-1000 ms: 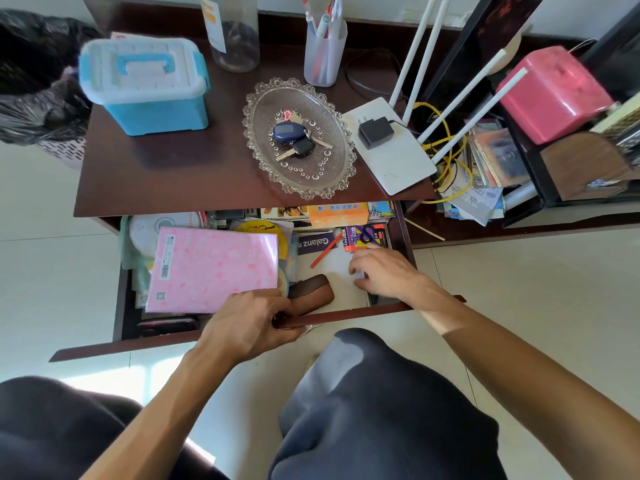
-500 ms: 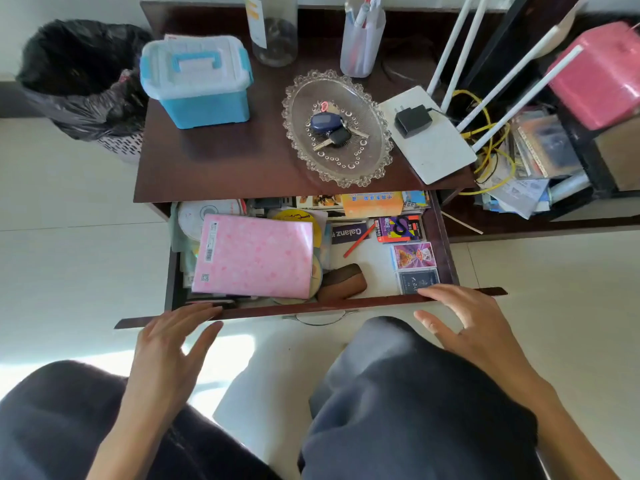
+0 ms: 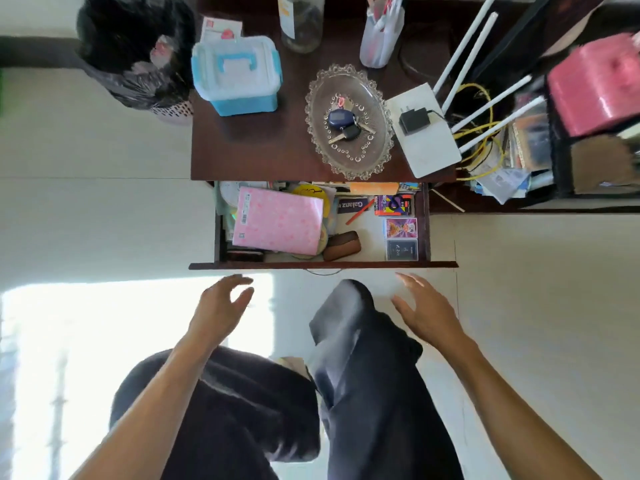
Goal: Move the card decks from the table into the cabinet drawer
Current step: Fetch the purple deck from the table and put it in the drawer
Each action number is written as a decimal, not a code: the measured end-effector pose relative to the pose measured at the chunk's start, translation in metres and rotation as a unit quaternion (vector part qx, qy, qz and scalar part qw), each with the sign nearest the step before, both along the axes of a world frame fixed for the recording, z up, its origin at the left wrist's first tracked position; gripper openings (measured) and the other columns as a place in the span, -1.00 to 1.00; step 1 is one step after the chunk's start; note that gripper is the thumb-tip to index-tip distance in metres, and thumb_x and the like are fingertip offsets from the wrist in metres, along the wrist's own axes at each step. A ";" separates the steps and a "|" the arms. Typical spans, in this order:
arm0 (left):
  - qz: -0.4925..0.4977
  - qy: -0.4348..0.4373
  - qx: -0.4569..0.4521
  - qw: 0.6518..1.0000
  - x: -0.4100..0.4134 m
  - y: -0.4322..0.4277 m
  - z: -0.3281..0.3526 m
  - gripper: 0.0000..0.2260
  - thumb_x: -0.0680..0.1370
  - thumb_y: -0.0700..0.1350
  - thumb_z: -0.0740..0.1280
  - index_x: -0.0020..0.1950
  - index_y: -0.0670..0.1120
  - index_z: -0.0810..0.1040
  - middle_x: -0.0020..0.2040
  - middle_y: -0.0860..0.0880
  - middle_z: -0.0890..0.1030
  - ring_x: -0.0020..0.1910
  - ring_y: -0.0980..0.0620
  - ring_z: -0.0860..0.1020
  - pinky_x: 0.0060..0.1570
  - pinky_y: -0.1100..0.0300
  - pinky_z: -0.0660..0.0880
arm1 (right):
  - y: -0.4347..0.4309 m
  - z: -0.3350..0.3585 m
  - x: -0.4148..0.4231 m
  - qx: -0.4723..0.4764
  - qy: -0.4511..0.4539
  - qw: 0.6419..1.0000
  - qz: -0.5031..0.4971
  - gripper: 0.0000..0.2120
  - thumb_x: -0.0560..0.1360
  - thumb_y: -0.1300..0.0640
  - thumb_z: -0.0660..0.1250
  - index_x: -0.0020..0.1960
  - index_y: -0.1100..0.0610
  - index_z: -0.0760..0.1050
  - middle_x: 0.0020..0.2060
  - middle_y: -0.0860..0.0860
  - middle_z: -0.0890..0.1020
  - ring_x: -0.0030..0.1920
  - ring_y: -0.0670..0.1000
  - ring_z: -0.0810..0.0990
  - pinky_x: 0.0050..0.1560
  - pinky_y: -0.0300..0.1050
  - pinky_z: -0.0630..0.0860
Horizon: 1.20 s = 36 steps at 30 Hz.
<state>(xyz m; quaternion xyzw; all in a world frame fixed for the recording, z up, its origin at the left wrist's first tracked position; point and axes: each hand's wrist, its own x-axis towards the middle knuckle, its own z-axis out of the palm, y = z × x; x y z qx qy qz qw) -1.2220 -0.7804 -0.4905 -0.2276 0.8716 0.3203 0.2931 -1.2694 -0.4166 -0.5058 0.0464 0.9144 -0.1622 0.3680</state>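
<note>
Head view: "Galanz" label [image 3: 352, 205] in drawer [image 3: 322, 265]

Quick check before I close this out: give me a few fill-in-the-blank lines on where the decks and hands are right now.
1. The purple card deck and the dark blue card deck lie inside the open ____.
2. Both decks sit at the drawer's ____ end, as the person sees it.
3. The left hand and right hand are both ____, holding nothing.
4. The keys rest in the glass ____ on the tabletop.

Missing words: drawer; right; open; dish
</note>
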 end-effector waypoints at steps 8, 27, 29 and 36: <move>0.209 -0.128 0.141 0.959 0.121 -0.021 0.245 -0.80 0.56 -0.21 0.31 -0.10 0.08 0.63 -0.19 -0.05 0.69 -0.20 -0.13 0.64 -0.29 0.19 0.55 | 0.006 0.261 0.069 -0.073 -0.150 0.981 -0.104 -0.79 0.61 -0.04 0.31 0.17 -0.01 0.63 0.13 0.01 0.71 0.07 0.04 0.69 0.18 -0.03 0.58; 0.641 -0.009 0.160 0.751 0.368 0.078 0.530 -0.85 0.61 -0.15 0.28 0.09 -0.13 0.61 -0.20 -0.11 0.65 -0.32 0.00 0.56 -0.29 0.17 0.44 | -0.011 0.480 0.026 0.010 -0.152 0.971 0.185 -0.79 0.62 0.28 0.33 0.16 0.42 0.56 -0.37 0.19 0.55 -0.44 0.09 0.46 -0.56 -0.32 0.37; 0.696 0.006 0.148 0.703 0.390 0.111 0.527 -0.86 0.61 -0.13 0.27 0.07 -0.08 0.61 -0.19 -0.09 0.66 -0.31 0.02 0.57 -0.28 0.18 0.45 | -0.048 0.478 0.010 0.012 -0.158 0.956 0.248 -0.77 0.63 0.26 0.32 0.17 0.43 0.55 -0.33 0.22 0.57 -0.42 0.09 0.49 -0.58 -0.31 0.37; 0.873 -0.015 0.175 0.455 0.462 0.303 0.496 -0.80 0.63 -0.16 0.21 0.18 -0.19 0.54 -0.21 -0.12 0.58 -0.36 0.01 0.49 -0.39 0.22 0.36 | -0.161 0.485 0.050 0.015 -0.147 0.866 0.478 -0.83 0.64 0.21 0.29 0.12 0.28 0.59 -0.24 0.17 0.64 -0.29 0.11 0.57 -0.38 -0.16 0.42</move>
